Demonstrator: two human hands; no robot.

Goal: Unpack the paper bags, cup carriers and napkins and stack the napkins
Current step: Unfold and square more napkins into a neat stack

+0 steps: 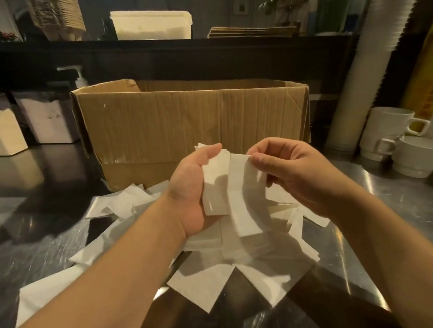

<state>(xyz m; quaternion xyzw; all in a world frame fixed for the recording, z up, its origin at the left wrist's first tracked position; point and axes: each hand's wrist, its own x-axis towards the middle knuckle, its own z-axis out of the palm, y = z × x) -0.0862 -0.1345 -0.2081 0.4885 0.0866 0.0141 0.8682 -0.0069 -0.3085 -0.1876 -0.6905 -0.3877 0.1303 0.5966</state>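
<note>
L hand (195,188) is cupping a small stack of napkins (216,189) upright above the desk (394,201), fingers curled round its far side, thumb along the top edge. R hand (292,176) is pinching one folded napkin (243,200) at its top corner betw. thumb and fingers, laying it against the stack face. Rest of the napkins, the loose pile (206,281), are lying scattered on the desk under and around both forearms, overlapping at all angles.

Doing it well, my read: square the new sheet's top and side edges to the stack before L thumb clamps; its lower half is curling away, so smooth it down first. Thin paper, prob. slips and creases easily, so light pinch only.

Room: cardboard box (194,124) is standing just behind the hands, blocking fwd reach. White cups (403,146) are sitting near on the R, w/ a tall column of stacked cups (366,74) behind. Bare desk is showing L and near R; L side looks the safer spot for setting down a finished stack.
</note>
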